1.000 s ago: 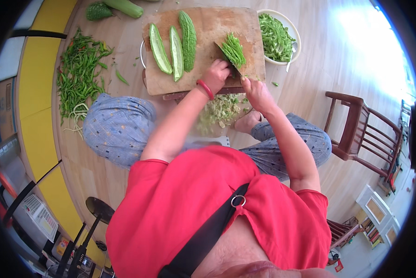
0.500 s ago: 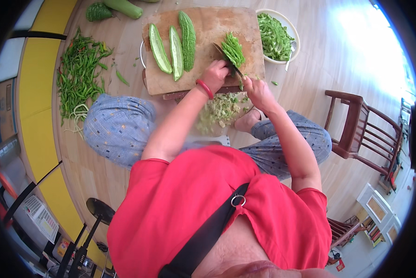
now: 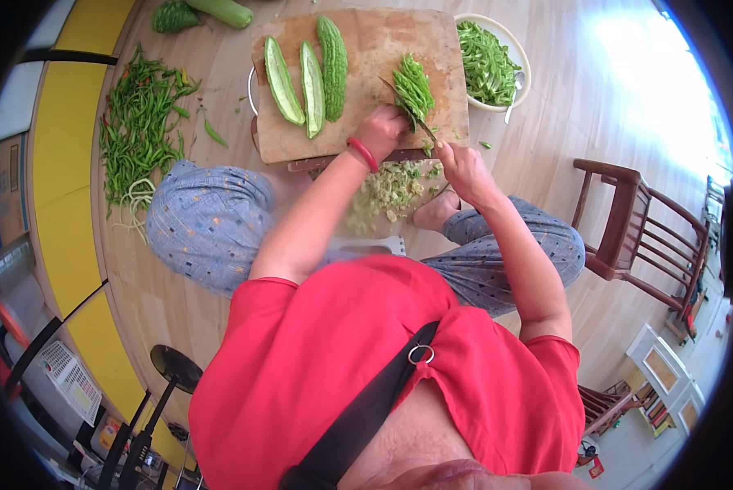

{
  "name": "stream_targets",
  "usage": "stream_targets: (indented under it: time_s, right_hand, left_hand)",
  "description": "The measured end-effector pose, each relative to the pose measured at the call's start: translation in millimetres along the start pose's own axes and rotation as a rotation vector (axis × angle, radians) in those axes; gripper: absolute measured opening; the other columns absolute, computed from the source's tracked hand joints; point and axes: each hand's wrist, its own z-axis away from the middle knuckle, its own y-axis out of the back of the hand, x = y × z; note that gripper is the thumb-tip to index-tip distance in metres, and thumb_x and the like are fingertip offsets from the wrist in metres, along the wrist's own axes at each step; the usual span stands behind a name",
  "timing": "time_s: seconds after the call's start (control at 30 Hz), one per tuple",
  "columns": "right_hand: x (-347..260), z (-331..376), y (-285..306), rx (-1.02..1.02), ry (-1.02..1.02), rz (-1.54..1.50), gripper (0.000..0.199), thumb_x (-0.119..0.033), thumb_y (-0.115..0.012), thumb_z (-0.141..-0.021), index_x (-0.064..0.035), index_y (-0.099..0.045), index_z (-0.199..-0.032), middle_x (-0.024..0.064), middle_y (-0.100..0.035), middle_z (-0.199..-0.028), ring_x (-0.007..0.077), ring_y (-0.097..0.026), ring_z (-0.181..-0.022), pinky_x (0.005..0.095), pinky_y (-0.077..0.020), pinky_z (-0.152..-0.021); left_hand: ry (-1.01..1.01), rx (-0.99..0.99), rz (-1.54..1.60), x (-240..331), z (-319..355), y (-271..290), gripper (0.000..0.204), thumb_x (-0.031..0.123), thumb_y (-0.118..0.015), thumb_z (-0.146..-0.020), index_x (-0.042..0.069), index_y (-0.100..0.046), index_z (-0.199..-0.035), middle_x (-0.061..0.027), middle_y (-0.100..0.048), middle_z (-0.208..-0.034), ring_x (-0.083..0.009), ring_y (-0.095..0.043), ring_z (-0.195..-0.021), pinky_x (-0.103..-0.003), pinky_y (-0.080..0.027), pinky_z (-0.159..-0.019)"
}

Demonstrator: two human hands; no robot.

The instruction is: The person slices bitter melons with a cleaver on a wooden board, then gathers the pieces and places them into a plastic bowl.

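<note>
Both hands (image 3: 382,128) (image 3: 468,174) stay close; knife (image 3: 426,130) slightly rightward.

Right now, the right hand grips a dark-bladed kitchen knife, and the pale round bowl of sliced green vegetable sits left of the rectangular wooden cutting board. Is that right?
Not quite: the head view shows the pale round bowl right of the rectangular wooden cutting board. The right hand does grip the dark-bladed kitchen knife.

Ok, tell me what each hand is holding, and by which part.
The right hand holds the knife at its handle end. The left hand is curled close beside the knife; what it holds, if anything, cannot be made out.
</note>
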Motion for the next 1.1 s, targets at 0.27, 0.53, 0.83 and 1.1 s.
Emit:
stream_targets:
  time_s: [0.27,0.53,0.83,1.1]
  right_hand:
    - [-15,-8,4,-0.020,-0.024,-0.067,0.030,-0.023,-0.037,-0.093,0.0017,-0.053,-0.092,0.0237,-0.058,-0.073,0.0430,-0.056,-0.067,0.0501,-0.0440,-0.060]
    - [-18,-5,16,-0.105,-0.067,-0.077,0.027,-0.021,-0.039,-0.092,0.0022,-0.053,-0.092,0.0227,-0.058,-0.072,0.0409,-0.057,-0.065,0.0483,-0.0447,-0.059]
    - [-19,-2,16,-0.058,-0.307,-0.326,0.042,-0.033,-0.035,-0.094,0.0020,-0.056,-0.085,0.0254,-0.058,-0.072,0.0434,-0.055,-0.071,0.0497,-0.0421,-0.066]
    - [-18,-15,9,-0.052,-0.220,-0.284,0.040,-0.033,-0.035,-0.094,0.0004,-0.057,-0.088,0.0266,-0.057,-0.073,0.0449,-0.055,-0.073,0.0504,-0.0415,-0.066]
  left_hand:
    - [0.005,-0.071,-0.057,-2,4,0,0.005,0.005,-0.056,-0.068,0.008,-0.059,-0.070,-0.0083,-0.058,-0.077,-0.0257,-0.056,-0.076,-0.036,-0.048,-0.066]
    - [0.017,0.015,0.008,-4,4,-1,0.008,0.002,-0.059,-0.065,0.007,-0.061,-0.071,-0.0087,-0.057,-0.076,-0.0268,-0.057,-0.074,-0.035,-0.049,-0.065]
    - [0.000,-0.006,-0.020,-5,5,-1,0.009,0.002,-0.059,-0.065,0.007,-0.061,-0.073,-0.0084,-0.058,-0.078,-0.0261,-0.058,-0.075,-0.034,-0.049,-0.064]
    - [-0.004,-0.055,-0.079,-3,3,0,0.007,0.002,-0.059,-0.066,0.007,-0.060,-0.071,-0.0085,-0.059,-0.078,-0.0257,-0.058,-0.073,-0.034,-0.049,-0.063]
